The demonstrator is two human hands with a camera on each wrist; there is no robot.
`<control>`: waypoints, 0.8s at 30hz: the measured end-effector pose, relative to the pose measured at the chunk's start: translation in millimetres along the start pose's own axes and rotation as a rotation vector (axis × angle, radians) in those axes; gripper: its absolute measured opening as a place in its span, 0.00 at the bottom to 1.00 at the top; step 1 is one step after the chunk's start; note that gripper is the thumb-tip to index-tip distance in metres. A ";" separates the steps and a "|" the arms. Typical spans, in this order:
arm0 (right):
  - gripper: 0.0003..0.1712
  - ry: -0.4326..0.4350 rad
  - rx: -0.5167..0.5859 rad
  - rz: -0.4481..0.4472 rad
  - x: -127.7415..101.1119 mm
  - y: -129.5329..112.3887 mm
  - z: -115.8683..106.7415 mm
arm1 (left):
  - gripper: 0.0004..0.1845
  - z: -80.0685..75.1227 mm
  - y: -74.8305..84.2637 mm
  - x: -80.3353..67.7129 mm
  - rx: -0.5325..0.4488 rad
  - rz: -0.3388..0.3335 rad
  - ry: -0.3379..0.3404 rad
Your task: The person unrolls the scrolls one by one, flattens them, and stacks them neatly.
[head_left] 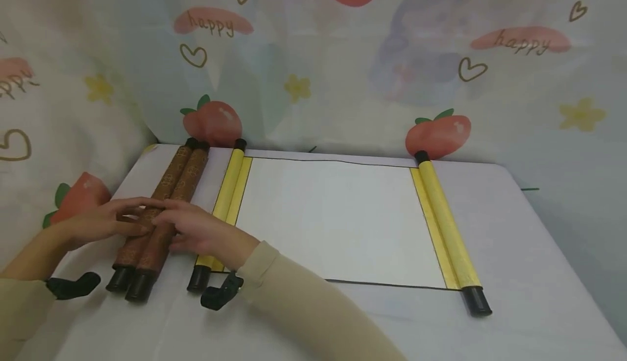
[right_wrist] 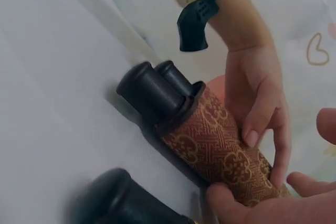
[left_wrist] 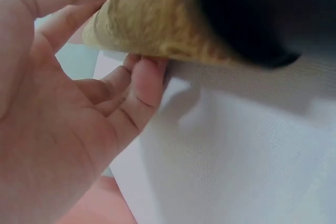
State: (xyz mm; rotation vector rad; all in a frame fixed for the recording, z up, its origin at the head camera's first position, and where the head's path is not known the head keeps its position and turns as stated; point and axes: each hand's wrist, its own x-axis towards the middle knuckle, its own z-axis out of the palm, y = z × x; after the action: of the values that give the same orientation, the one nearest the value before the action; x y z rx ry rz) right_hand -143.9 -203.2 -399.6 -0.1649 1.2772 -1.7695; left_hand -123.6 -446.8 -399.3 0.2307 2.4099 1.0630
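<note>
A brown brocade scroll (head_left: 181,178) with gold patterns and black end knobs lies at the left of the table, its two rolls side by side. My left hand (head_left: 98,222) grips its left side; in the left wrist view the fingers reach along the underside of the scroll (left_wrist: 152,24). On the right roll, my right hand (head_left: 203,230) holds the scroll between thumb and fingers. In the right wrist view, the left thumb rests on the scroll (right_wrist: 210,140), with a right fingertip against the roll's near side. Both hands are close together at the scroll's middle.
Right of the brown scroll, an unrolled scroll shows a blank white sheet (head_left: 333,219) between a left yellow roller (head_left: 227,184) and a right yellow roller (head_left: 448,225). A printed cloth (head_left: 333,50) hangs behind the white table (head_left: 519,252). The right forearm passes over the sheet's lower left corner.
</note>
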 end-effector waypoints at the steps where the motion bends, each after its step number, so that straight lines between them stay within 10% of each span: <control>1: 0.28 0.009 -0.024 0.005 0.8 -0.3 -0.5 | 0.34 0.4 1.2 0.1 -0.022 -0.007 -0.014; 24: 0.42 0.188 -0.775 -0.304 -24.7 -6.8 -18.5 | 0.28 16.5 44.5 -13.0 -0.033 0.113 0.104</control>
State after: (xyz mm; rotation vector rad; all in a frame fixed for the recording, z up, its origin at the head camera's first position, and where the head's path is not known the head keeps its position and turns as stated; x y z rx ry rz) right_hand -144.4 -172.3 -393.2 -0.6694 2.1192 -1.4585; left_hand -105.9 -410.2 -371.6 0.3109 2.4942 1.1918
